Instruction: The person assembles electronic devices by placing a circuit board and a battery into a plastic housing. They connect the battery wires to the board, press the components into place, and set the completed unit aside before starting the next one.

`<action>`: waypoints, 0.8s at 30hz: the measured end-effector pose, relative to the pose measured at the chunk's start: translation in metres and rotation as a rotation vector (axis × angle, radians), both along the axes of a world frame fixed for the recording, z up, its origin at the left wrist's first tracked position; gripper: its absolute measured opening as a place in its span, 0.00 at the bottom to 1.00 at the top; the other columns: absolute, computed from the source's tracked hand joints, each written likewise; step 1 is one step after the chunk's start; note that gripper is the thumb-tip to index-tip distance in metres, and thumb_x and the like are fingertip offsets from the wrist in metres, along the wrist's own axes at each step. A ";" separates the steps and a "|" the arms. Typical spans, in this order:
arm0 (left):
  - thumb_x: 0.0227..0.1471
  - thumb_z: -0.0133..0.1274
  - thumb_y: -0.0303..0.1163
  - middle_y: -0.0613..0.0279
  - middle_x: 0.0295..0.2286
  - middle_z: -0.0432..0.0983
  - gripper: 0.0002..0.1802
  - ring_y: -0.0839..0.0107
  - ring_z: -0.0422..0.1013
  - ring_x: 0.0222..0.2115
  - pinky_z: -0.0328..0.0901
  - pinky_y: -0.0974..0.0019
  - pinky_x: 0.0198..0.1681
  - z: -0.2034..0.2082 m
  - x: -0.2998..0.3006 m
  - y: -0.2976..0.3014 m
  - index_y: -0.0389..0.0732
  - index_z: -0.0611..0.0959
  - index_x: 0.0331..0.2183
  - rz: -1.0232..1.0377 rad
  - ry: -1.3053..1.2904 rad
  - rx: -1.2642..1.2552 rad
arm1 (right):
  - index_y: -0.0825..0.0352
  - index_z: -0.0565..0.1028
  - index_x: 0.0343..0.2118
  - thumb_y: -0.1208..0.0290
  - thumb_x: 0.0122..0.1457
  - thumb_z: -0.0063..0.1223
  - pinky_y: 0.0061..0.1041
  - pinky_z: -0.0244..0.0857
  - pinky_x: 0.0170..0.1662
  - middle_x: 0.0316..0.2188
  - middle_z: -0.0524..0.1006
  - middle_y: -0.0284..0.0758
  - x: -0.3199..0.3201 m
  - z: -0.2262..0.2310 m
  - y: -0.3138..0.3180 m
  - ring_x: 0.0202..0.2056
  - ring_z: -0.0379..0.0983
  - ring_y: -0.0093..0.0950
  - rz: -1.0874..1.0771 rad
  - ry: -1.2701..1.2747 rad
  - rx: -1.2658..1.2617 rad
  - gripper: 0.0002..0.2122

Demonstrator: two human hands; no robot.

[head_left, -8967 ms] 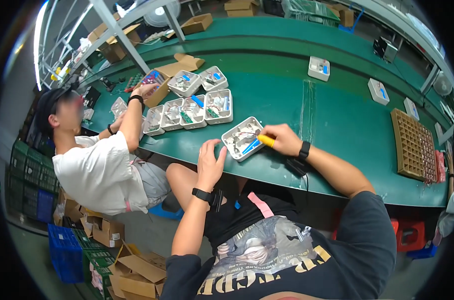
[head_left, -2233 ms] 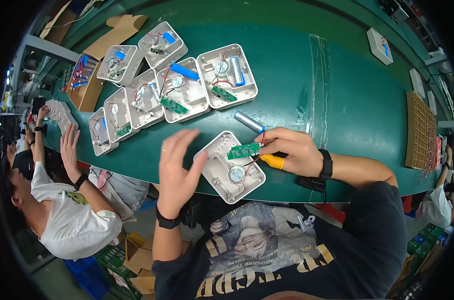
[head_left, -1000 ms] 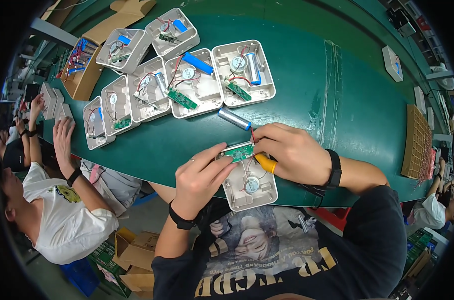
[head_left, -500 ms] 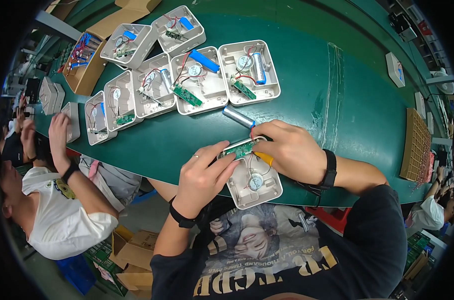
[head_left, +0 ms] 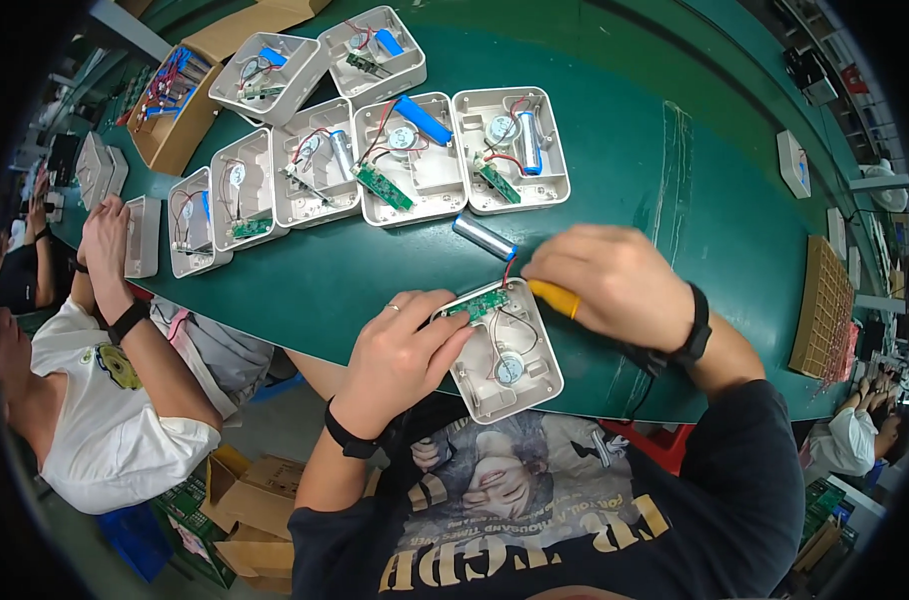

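A white plastic housing (head_left: 545, 350) sits at the table's near edge, with thin wires and a round disc (head_left: 510, 368) inside. Across its far end lies a green circuit board (head_left: 481, 304). My left hand (head_left: 400, 345) is closed over the far left corner, thumb and fingers on the board. Just right of the housing, apart from it, my right hand (head_left: 615, 275) has curled, slightly blurred fingers. A yellow piece (head_left: 555, 298) shows beneath them; whether a tool or a finger cover, I cannot make out. Beyond the housing lies a blue-and-silver cylindrical battery (head_left: 485, 238), its red wire running toward the board.
Several similar housings (head_left: 415, 205) with boards, wires and batteries stand in rows at the far left. Behind them is a cardboard box (head_left: 155, 150) of batteries. A co-worker's hands (head_left: 105, 235) are at the left table edge. A gridded brown tray (head_left: 823, 305) stands far right.
My right hand has drawn back to the right, off the board and housing, and the yellow piece moved with it. My left hand stays on the board. The co-worker's hands have come together.
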State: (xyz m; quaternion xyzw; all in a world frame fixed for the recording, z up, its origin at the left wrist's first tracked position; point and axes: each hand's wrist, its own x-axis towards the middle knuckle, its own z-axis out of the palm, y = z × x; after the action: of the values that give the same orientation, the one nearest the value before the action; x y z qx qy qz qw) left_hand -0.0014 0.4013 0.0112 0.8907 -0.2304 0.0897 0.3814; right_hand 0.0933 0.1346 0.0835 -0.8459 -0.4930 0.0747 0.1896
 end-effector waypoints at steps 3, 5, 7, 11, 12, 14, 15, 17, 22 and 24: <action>0.53 0.68 0.25 0.55 0.41 0.83 0.07 0.55 0.80 0.38 0.75 0.57 0.42 0.002 0.000 0.008 0.37 0.90 0.37 -0.018 0.024 0.023 | 0.64 0.84 0.43 0.74 0.55 0.61 0.33 0.77 0.46 0.50 0.81 0.35 0.025 -0.010 0.010 0.45 0.79 0.34 0.093 -0.128 -0.019 0.12; 0.53 0.68 0.25 0.55 0.41 0.83 0.07 0.55 0.80 0.39 0.74 0.57 0.42 0.002 -0.002 0.016 0.36 0.90 0.37 -0.002 0.025 0.034 | 0.63 0.84 0.44 0.71 0.57 0.59 0.32 0.77 0.45 0.51 0.81 0.33 0.039 -0.021 0.023 0.45 0.78 0.31 0.286 -0.319 -0.071 0.12; 0.53 0.68 0.25 0.55 0.41 0.83 0.08 0.55 0.80 0.39 0.74 0.57 0.42 0.003 -0.006 0.024 0.36 0.90 0.37 0.072 0.027 0.053 | 0.63 0.83 0.44 0.70 0.57 0.59 0.31 0.76 0.45 0.50 0.81 0.31 0.039 -0.022 0.021 0.44 0.78 0.30 0.278 -0.324 -0.119 0.12; 0.53 0.68 0.25 0.54 0.42 0.84 0.08 0.54 0.80 0.39 0.74 0.57 0.43 0.001 -0.012 0.036 0.36 0.90 0.38 0.104 0.031 0.024 | 0.63 0.82 0.45 0.68 0.58 0.57 0.30 0.74 0.46 0.46 0.80 0.29 0.035 -0.027 0.025 0.44 0.76 0.28 0.315 -0.372 -0.184 0.13; 0.53 0.68 0.25 0.54 0.42 0.84 0.08 0.54 0.80 0.39 0.74 0.57 0.43 0.000 -0.013 0.038 0.36 0.90 0.38 0.114 0.032 0.033 | 0.63 0.82 0.44 0.68 0.57 0.58 0.30 0.73 0.46 0.44 0.79 0.29 0.032 -0.029 0.027 0.44 0.76 0.28 0.356 -0.408 -0.154 0.13; 0.53 0.67 0.25 0.54 0.43 0.84 0.08 0.54 0.80 0.40 0.74 0.57 0.44 0.000 -0.013 0.041 0.36 0.90 0.38 0.096 0.061 0.020 | 0.64 0.81 0.44 0.68 0.57 0.58 0.30 0.73 0.46 0.42 0.79 0.29 0.033 -0.033 0.034 0.44 0.76 0.28 0.400 -0.445 -0.117 0.13; 0.54 0.67 0.25 0.54 0.43 0.84 0.08 0.54 0.80 0.41 0.74 0.57 0.45 0.000 -0.013 0.041 0.35 0.90 0.38 0.085 0.078 0.010 | 0.63 0.81 0.43 0.69 0.57 0.58 0.30 0.73 0.46 0.40 0.78 0.30 0.036 -0.032 0.037 0.44 0.76 0.29 0.414 -0.433 -0.144 0.12; 0.54 0.67 0.25 0.54 0.44 0.84 0.08 0.54 0.80 0.41 0.73 0.57 0.46 0.001 -0.014 0.046 0.35 0.90 0.38 0.080 0.093 0.014 | 0.63 0.80 0.41 0.69 0.57 0.58 0.29 0.72 0.45 0.37 0.76 0.31 0.040 -0.031 0.041 0.44 0.76 0.30 0.443 -0.408 -0.202 0.10; 0.55 0.66 0.25 0.54 0.45 0.84 0.08 0.54 0.79 0.44 0.73 0.57 0.48 0.003 -0.012 0.057 0.35 0.90 0.39 0.054 0.148 0.010 | 0.62 0.79 0.40 0.70 0.58 0.59 0.29 0.72 0.46 0.37 0.76 0.33 0.039 -0.036 0.027 0.44 0.76 0.32 0.340 -0.251 -0.173 0.08; 0.56 0.66 0.26 0.54 0.45 0.84 0.08 0.54 0.79 0.45 0.73 0.57 0.49 0.004 -0.014 0.056 0.35 0.90 0.39 0.050 0.162 0.005 | 0.63 0.80 0.42 0.71 0.58 0.60 0.31 0.72 0.47 0.37 0.76 0.34 0.035 -0.040 0.020 0.43 0.75 0.33 0.228 -0.193 -0.139 0.10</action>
State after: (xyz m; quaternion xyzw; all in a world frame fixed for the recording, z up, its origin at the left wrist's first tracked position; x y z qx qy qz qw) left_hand -0.0157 0.4577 0.0154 0.9015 -0.1766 0.0261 0.3943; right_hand 0.1288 0.1547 0.0434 -0.7987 -0.5954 0.0479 0.0729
